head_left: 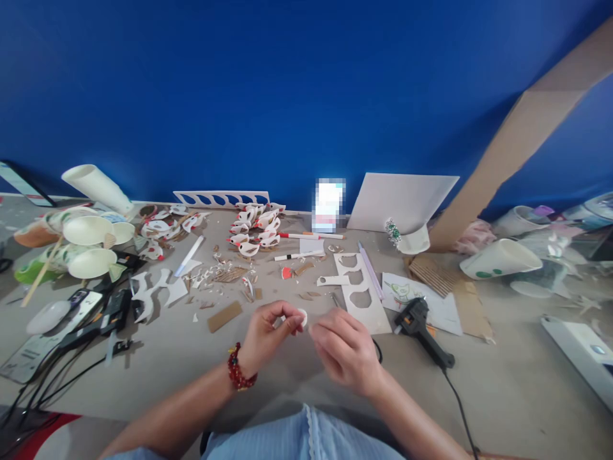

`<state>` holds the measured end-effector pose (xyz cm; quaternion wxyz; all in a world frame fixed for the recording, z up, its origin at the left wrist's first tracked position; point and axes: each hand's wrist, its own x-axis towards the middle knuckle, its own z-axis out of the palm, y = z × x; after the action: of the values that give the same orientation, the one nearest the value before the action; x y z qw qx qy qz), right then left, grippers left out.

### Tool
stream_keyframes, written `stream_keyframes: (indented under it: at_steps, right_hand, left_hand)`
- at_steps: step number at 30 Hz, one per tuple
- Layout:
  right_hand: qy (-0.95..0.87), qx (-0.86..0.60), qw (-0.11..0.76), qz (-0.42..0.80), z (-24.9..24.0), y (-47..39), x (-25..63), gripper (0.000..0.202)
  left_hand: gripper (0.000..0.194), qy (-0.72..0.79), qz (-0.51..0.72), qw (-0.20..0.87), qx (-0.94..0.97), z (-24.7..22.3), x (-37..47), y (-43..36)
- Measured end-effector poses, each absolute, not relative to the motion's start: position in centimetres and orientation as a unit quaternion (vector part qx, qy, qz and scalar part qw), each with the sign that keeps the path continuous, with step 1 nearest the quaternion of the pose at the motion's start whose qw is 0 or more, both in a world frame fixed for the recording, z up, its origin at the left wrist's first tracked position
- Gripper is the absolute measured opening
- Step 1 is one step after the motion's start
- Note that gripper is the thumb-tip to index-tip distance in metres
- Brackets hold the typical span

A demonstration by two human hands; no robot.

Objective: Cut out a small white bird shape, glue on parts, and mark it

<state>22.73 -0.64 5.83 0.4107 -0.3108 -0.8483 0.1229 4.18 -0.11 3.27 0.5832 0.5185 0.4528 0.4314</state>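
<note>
My left hand (pixel 268 332), with a red bead bracelet (pixel 237 370) at its wrist, pinches a small white piece (pixel 303 317) between thumb and fingertips. Just right of it, my right hand (pixel 345 348) has its fingers curled together; whatever they hold is hidden. Both hands hover over the front middle of the grey table (pixel 287 374). Beyond my right hand lies a white sheet with curved cutouts (pixel 372 314). A black glue gun (pixel 424 329) rests to the right of that hand. Brown cardboard (pixel 225 317) lies beyond my left wrist.
White bird shapes with red tips (pixel 249 248) cluster at the back, near scattered scraps (pixel 215 271). Pens (pixel 297 255) and a lit phone (pixel 327 207) stand centrally. Cables and a power strip (pixel 115 313) fill the left. Paper cups (pixel 500 259) lie right; a blue wall (pixel 287 96) rises behind.
</note>
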Motion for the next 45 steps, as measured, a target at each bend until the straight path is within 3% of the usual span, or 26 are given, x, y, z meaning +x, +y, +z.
stream_keyframes:
  at_steps: [3, 9, 14, 20, 23, 26, 30, 33, 37, 45]
  right_hand:
    - [-0.759, -0.385, 0.476, 0.221, 5.6, -0.8, 23.1, 0.017]
    - [-0.671, -0.474, 0.388, 0.418, 4.9, -0.5, 22.7, 0.009]
    - [-0.659, -0.483, 0.378, 0.436, 5.1, -0.6, 22.0, 0.008]
    - [-0.675, -0.472, 0.363, 0.436, 5.5, -0.6, 21.7, 0.009]
    - [-0.537, -0.458, 0.433, 0.561, 5.0, 0.1, 22.2, 0.018]
    - [-0.343, -0.439, 0.518, 0.650, 4.9, 0.9, 22.9, 0.024]
    - [-0.292, -0.422, 0.459, 0.725, 5.1, 0.8, 23.1, 0.024]
    - [-0.295, -0.422, 0.416, 0.750, 4.9, 0.2, 22.2, 0.027]
    - [-0.290, -0.405, 0.422, 0.758, 4.3, -0.4, 20.9, 0.027]
    - [-0.335, -0.390, 0.427, 0.744, 4.1, -0.8, 20.7, 0.021]
  left_hand:
    - [0.023, 0.451, 0.439, 0.603, 0.489, 3.3, 4.2, 0.1]
    - [0.020, 0.442, 0.441, 0.595, 0.507, 3.0, 4.1, -0.1]
    - [0.018, 0.448, 0.436, 0.539, 0.564, 2.6, 4.0, -0.4]
    - [0.010, 0.444, 0.433, 0.398, 0.676, 3.3, 4.0, -0.5]
    - [0.008, 0.426, 0.443, 0.320, 0.721, 3.8, 3.9, -0.5]
    - [0.008, 0.431, 0.441, 0.323, 0.718, 4.0, 3.9, -0.5]
    - [0.011, 0.444, 0.426, 0.356, 0.703, 4.1, 3.9, -0.5]
    - [0.014, 0.438, 0.427, 0.326, 0.721, 4.2, 3.9, -0.6]
    - [0.026, 0.417, 0.423, 0.243, 0.767, 4.2, 3.9, -0.7]
    - [0.018, 0.422, 0.424, 0.181, 0.781, 4.1, 3.8, -0.4]
